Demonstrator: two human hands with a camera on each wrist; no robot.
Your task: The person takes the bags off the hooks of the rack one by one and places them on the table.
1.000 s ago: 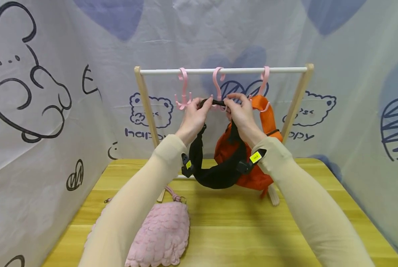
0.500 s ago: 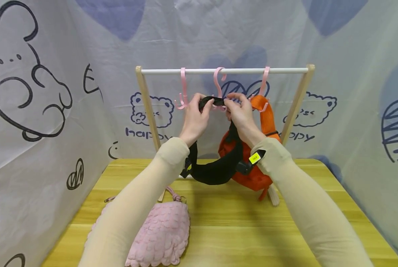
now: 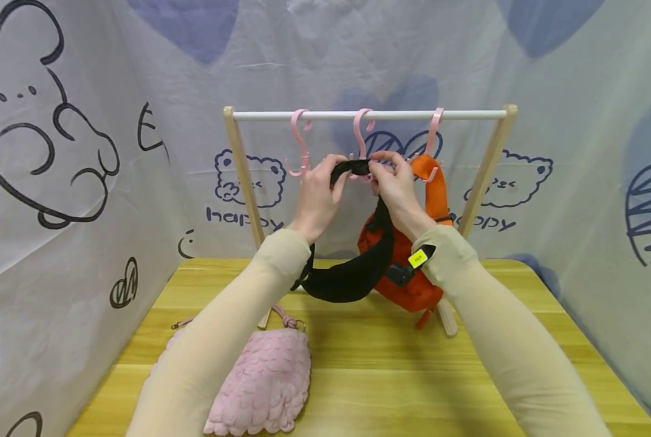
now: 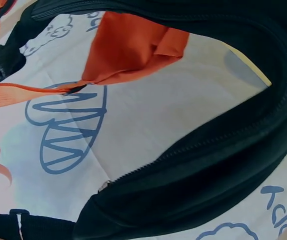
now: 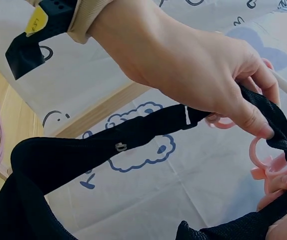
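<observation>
A black waist bag [image 3: 353, 279] hangs in a loop below both hands in the head view. My left hand [image 3: 319, 194] pinches its black strap [image 3: 353, 166] between thumb and fingers; the right wrist view shows this left hand [image 5: 198, 75] closely. On the other side, my right hand [image 3: 395, 185] pinches the same strap. The strap lies across the front of the middle pink hook [image 3: 361, 136], partly covering its lower prongs. Whether it sits on a prong cannot be told. In the left wrist view, the bag's body [image 4: 223, 180] curves around with its zipper showing.
Pink hooks hang left [image 3: 299, 136] and right [image 3: 433, 136] on the white rail [image 3: 325, 115] of a wooden-legged rack. An orange bag [image 3: 415, 291] hangs from the right one, close behind my right hand. A pink quilted bag [image 3: 271, 376] lies on the table [image 3: 391, 400].
My left hand has shifted slightly right and its grip on the strap has turned. The black bag's loop has swung a little left. The left hook has swivelled. My right hand stays nearly still.
</observation>
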